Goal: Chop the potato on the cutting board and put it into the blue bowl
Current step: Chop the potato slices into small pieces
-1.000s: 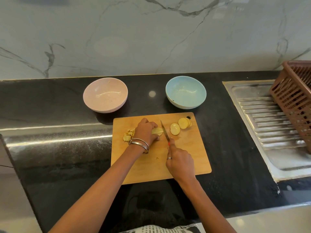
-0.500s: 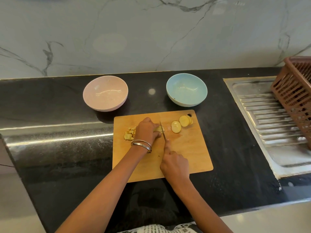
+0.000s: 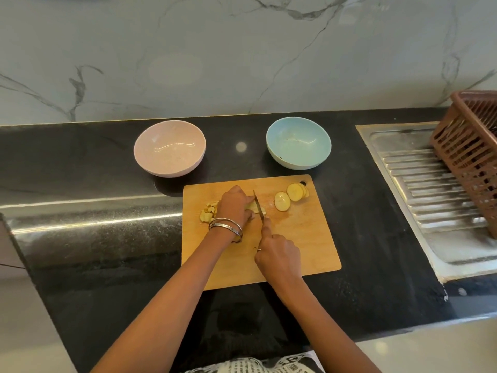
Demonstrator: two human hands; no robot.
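Note:
On the wooden cutting board (image 3: pixel 301 243), my left hand (image 3: pixel 234 205) holds down a potato piece (image 3: pixel 254 206), mostly hidden under the curled fingers. My right hand (image 3: pixel 278 255) grips the handle of a knife (image 3: pixel 258 205), index finger along its spine, the blade down on the potato just right of my left fingers. Small chopped potato bits (image 3: pixel 208 212) lie left of my left hand. Round potato slices (image 3: pixel 291 196) sit at the board's far right. The blue bowl (image 3: pixel 298 142) stands behind the board, with nothing in it.
A pink bowl (image 3: pixel 170 148) stands on the black counter (image 3: pixel 376 238) behind and left of the board. To the right are a steel sink drainboard (image 3: pixel 430 189) and a brown plastic basket (image 3: pixel 473 149). A marble wall rises behind.
The knife and my right hand have shifted left, closer to my left fingers, and the blade has come down onto the potato piece. My left hand stays on the potato.

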